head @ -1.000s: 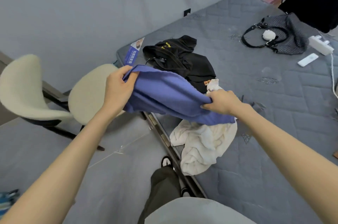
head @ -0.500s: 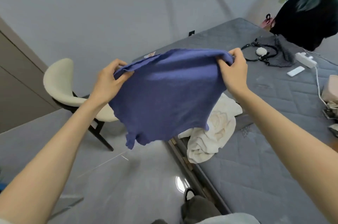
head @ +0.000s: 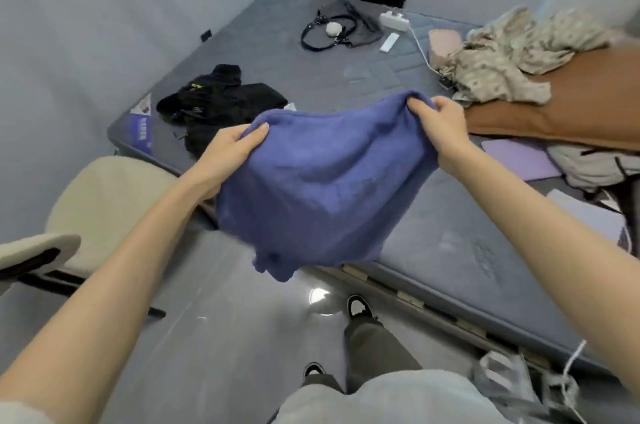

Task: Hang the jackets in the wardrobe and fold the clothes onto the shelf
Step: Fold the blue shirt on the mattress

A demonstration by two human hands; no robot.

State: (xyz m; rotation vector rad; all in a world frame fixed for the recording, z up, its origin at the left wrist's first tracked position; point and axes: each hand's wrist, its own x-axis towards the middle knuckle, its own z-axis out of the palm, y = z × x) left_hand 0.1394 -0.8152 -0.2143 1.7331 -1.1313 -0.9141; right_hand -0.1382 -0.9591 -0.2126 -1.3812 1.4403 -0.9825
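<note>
- Standing on glossy grey floor at the near long edge of a bare grey mattress, shoes close to the bed frame.
- Open floor to the left of the feet, bounded further left by a cream chair near the mattress corner.
- Bare quilted surface open across the mattress's middle, between a black garment near the left corner and a brown cushion on the right.
- Piled on that cushion, a beige patterned garment. Toward the far edge, a strapped handbag, a white power strip and a white remote, all well apart from the hands.
- Holding a blue knit top in the air across the near edge, upper hem stretched between both hands, lower part sagging over mattress edge and floor. Possibly a sweater, though blur hides sleeves and neckline.
- Gripping the top's upper left corner with the left hand, thumb on the front of the cloth, fingers tucked behind.
- Pinching the upper right corner with the right hand, fingers curled over a bunched fold.
- Both forearms bare and stretched forward, the left hand lower in view than the right.
</note>
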